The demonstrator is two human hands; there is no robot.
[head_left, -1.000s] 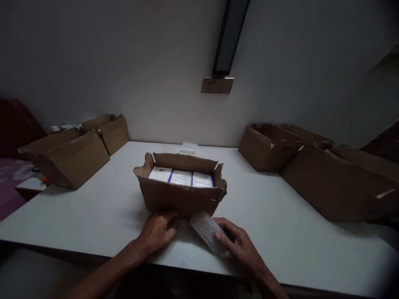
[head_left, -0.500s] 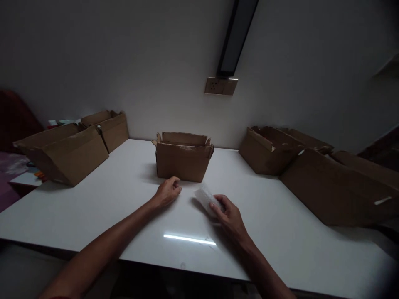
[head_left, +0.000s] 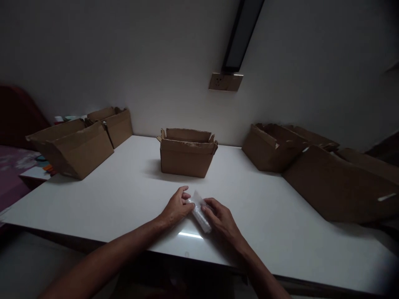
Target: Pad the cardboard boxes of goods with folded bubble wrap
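Note:
A small roll of bubble wrap [head_left: 201, 219], whitish and see-through, is between my two hands just above the white table [head_left: 131, 203]. My right hand [head_left: 222, 218] grips it from the right, thumb on top. From the left, my left hand [head_left: 178, 207] pinches its edge with the thumb, index finger stretched forward. Whether anything is wrapped inside cannot be made out. Beyond my hands stands an open cardboard box [head_left: 186, 160], its inside hidden by the front wall.
Two open cardboard boxes [head_left: 84, 153] stand along the table's left side. Several more cardboard boxes [head_left: 336, 187] line the right side. At the back rises a wall with a socket plate [head_left: 225, 82] and a dark hanging panel [head_left: 243, 35].
My left hand has come from near the middle box to the bubble wrap and taken hold of it. My right hand has turned the wrap and drawn it slightly nearer. The view has shifted a little.

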